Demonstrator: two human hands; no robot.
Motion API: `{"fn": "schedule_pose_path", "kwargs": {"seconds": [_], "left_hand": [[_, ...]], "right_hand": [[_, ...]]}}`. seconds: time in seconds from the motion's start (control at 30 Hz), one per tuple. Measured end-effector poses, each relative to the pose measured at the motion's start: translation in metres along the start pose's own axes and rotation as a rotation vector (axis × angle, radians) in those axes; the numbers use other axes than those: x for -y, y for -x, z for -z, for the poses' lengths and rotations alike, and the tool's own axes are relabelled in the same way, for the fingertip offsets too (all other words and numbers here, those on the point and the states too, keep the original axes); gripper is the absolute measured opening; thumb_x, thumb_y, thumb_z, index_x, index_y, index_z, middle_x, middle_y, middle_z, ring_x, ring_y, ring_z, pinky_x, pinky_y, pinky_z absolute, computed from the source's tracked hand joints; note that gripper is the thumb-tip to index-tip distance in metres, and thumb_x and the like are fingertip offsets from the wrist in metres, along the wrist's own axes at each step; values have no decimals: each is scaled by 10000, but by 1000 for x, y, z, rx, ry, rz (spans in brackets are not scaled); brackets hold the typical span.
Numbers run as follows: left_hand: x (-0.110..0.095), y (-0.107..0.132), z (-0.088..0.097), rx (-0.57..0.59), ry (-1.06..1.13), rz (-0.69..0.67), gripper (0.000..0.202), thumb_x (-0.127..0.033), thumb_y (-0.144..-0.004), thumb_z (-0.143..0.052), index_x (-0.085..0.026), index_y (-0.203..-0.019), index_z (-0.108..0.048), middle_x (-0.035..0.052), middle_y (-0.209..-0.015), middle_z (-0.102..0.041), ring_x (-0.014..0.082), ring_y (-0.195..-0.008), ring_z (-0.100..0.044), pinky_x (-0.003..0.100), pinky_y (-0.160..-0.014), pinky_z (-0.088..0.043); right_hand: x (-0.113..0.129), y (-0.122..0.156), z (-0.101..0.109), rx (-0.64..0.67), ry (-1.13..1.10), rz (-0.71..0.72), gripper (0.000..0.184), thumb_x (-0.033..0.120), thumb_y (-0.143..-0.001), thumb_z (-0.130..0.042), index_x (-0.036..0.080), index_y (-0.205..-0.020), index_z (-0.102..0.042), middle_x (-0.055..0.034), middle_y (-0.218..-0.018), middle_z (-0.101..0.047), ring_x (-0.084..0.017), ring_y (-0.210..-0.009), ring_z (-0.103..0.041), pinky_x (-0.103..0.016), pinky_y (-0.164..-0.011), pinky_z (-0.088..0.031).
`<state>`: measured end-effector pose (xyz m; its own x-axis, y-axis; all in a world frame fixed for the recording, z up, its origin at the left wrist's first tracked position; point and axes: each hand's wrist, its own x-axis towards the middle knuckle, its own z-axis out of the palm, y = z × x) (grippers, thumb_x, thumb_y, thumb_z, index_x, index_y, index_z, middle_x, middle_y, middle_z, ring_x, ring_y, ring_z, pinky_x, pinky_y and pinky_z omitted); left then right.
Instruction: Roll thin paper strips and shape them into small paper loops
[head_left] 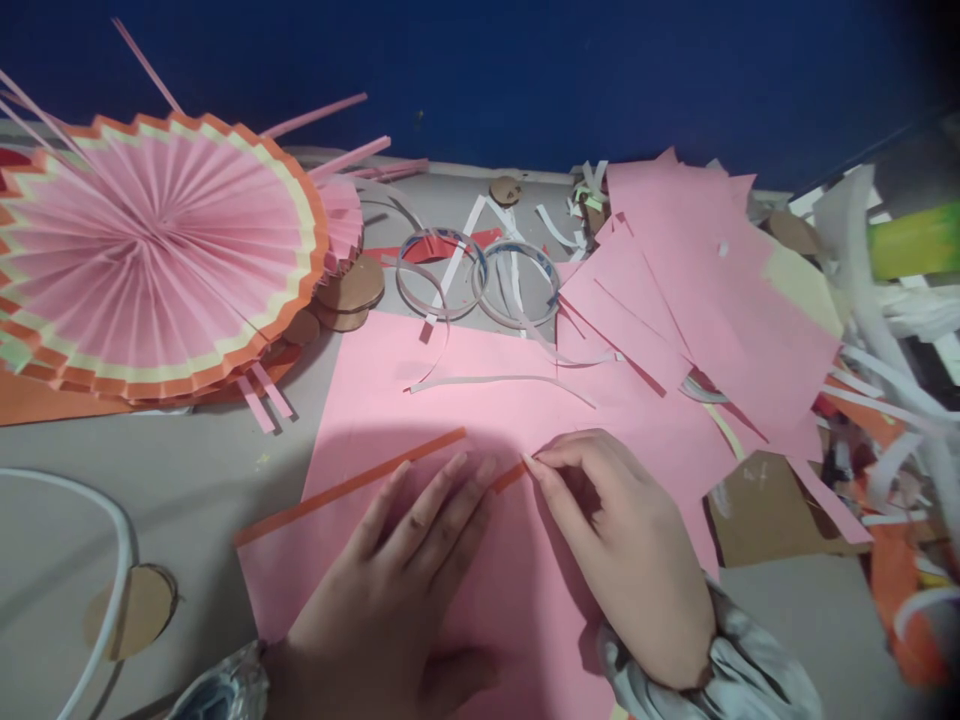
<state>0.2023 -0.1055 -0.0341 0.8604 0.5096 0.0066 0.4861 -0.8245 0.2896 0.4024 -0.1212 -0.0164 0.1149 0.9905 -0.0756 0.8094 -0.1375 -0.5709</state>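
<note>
Fingers spread, my left hand point(409, 560) lies flat on a sheet of pink paper point(281, 580). Along that sheet's upper edge runs a narrow orange paper strip point(352, 485). A second, short stretch of orange strip point(510, 477) shows between my two hands, lying over the pink paper. My right hand point(626, 540) pinches the end of this strip between thumb and forefinger. Part of the strip is hidden by my left fingers, so I cannot tell how far it extends. Beyond my hands, a thin white strip point(499, 380) lies on a larger pink sheet point(375, 360).
A large pleated pink rosette point(187, 250) with orange and cream rims fills the upper left. Two tape rolls point(401, 280) lie beyond the sheets. Pink papers point(720, 300) are piled at the right, beside brown cardboard point(772, 510) and scraps. A white cable point(120, 560) crosses a cardboard disc point(150, 610).
</note>
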Motion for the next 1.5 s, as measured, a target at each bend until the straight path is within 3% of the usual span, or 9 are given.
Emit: {"fn": "schedule_pose_path", "kwargs": {"seconds": [0.43,0.8,0.9,1.03,1.2,1.33,1.5], "left_hand": [[-1,0,0,-2,-7,-2,793,-640,-819,-321,-74,-1374,-302,118,-1470,-188,285,-1352,-97,448,-1078,16],[-2,4,-2,8,-24,9,861,-665,-807,-319,-65,-1409,-189,116,-1469,-195,269,-1350,-113,432,-1084,27],[-2,4,-3,29,-16,18,846,-667,-815,-291,-78,-1413,-181,108,-1470,-197,266,-1349,-121,429,-1082,30],[-2,4,-2,24,-20,24,833,-671,-812,-290,-93,-1407,-221,109,-1462,-226,272,-1336,-177,418,-1086,14],[-2,4,-2,-27,-23,22,820,-652,-810,-334,-85,-1397,-252,130,-1440,-282,277,-1317,-237,416,-1090,-36],[-4,4,0,-43,-25,52,812,-669,-788,-364,-94,-1361,-338,145,-1456,-234,319,-1327,-194,442,-1082,-80],[-11,9,0,-56,-65,68,820,-672,-791,-359,-38,-1310,-400,209,-1444,-219,352,-1326,-181,465,-1077,-95]], "right_hand": [[-1,0,-5,-1,49,-30,76,194,-871,-476,213,-802,-454,19,-823,-516,-128,-771,-493,-263,-702,-376],[1,0,-5,-12,49,-19,99,216,-882,-450,213,-783,-453,8,-803,-522,-143,-743,-503,-283,-677,-387],[1,-1,-5,-54,36,-11,35,240,-874,-472,216,-850,-467,-4,-850,-534,-146,-765,-523,-277,-690,-409],[2,-1,-6,-162,54,-12,247,277,-870,-474,215,-1105,-428,-46,-985,-523,-167,-833,-544,-297,-739,-440],[6,0,-8,-93,105,34,401,367,-815,-549,207,-1158,-417,-65,-1020,-524,-195,-882,-535,-315,-725,-451],[5,-2,-6,-77,184,51,300,397,-825,-525,203,-1050,-486,-61,-941,-562,-233,-878,-507,-382,-767,-403],[-6,-8,-4,-132,155,15,165,248,-889,-408,189,-1028,-475,-55,-945,-582,-200,-834,-518,-353,-759,-393]]}}
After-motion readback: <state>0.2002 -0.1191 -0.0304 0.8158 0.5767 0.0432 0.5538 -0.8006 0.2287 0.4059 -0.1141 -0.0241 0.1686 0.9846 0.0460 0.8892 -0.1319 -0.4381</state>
